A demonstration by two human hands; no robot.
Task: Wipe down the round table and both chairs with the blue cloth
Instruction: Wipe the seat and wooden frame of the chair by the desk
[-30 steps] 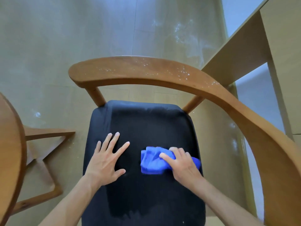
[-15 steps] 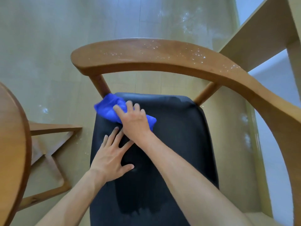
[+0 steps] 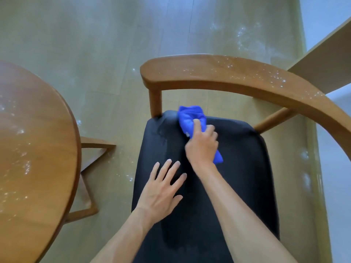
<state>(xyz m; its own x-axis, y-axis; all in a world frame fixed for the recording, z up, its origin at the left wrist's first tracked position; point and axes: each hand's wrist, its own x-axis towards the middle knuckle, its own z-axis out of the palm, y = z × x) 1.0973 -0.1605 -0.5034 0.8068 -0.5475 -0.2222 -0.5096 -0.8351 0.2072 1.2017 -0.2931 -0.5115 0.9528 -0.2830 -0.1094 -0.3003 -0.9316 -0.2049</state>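
A wooden chair with a curved backrest [image 3: 218, 74] and a black seat cushion [image 3: 245, 168] fills the middle and right. My right hand [image 3: 202, 147] grips the bunched blue cloth [image 3: 190, 118] on the far edge of the cushion, close to the left back post. My left hand [image 3: 163, 188] lies flat with spread fingers on the cushion's left half, just nearer than the right hand. The round wooden table [image 3: 34, 149] shows at the left, its top speckled with white flecks. White flecks also dot the backrest.
A wooden table leg frame [image 3: 91, 162] stands on the floor between the table and the chair. A pale wooden board [image 3: 326, 59] slants in at the upper right behind the backrest. The shiny floor [image 3: 95, 44] spreads beyond.
My right hand swept the cloth from the seat's right middle to its far left corner, then slightly right along the far edge. The view has shifted, bringing the table in. My left hand stays flat.
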